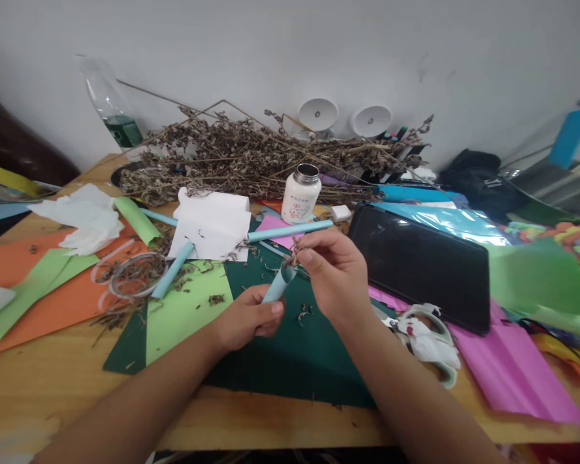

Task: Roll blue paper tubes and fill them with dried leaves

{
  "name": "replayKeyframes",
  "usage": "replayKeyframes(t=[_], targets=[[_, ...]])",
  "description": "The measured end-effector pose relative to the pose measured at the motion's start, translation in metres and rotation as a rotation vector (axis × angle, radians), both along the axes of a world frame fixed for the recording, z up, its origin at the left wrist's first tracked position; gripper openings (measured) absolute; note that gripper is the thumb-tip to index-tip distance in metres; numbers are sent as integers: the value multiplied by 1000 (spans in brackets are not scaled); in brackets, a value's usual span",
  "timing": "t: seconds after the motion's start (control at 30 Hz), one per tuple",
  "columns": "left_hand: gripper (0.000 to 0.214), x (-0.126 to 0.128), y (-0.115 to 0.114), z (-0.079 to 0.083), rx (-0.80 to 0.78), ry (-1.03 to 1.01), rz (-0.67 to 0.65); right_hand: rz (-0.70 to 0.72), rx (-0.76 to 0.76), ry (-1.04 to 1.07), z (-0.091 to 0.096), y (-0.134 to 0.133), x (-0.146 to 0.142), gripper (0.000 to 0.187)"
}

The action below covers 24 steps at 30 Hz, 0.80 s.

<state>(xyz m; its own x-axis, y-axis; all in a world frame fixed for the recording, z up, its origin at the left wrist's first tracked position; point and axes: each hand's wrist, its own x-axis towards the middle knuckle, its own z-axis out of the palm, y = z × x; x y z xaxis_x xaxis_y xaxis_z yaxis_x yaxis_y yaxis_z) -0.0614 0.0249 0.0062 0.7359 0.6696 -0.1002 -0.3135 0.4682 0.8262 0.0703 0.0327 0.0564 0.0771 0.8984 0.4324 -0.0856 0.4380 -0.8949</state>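
Note:
My left hand point(256, 317) is wrapped round a light blue paper tube point(280, 284), which tilts with its open end up and to the right. Right above that mouth, my right hand point(336, 270) pinches a small bit of dried leaves point(294, 252) between thumb and fingers. Whether the leaves touch the tube's rim I cannot tell. Both hands are over a dark green sheet point(319, 361) strewn with leaf crumbs. Another blue paper tube point(290, 231) lies behind them, and a further blue tube point(173, 270) rests at the left by a tape ring point(140, 276).
A heap of dried stalks point(241, 151) runs along the wall. In front of it stands an open white bottle point(300, 196). A black tablet point(420, 261) and scissors point(430, 341) lie at the right, near pink paper point(522, 380). Orange paper point(38, 312) and crumpled tissue point(84, 216) are at the left.

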Motion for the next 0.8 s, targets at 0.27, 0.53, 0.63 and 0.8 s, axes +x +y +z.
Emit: replayKeyframes(t=[0.27,0.53,0.63,0.8], targets=[[38,-1,1,-5,45,2,17,-222,557,-587,-2,-4,14,16],[36,-6,2,-6,112,100,43,-247,584,-867,-2,-6,28,6],[34,-11,6,-3,279,281,82,-103,496,-971,1,-9,33,15],[28,-14,13,5,675,703,101,99,280,-1030,-1,-17,39,17]])
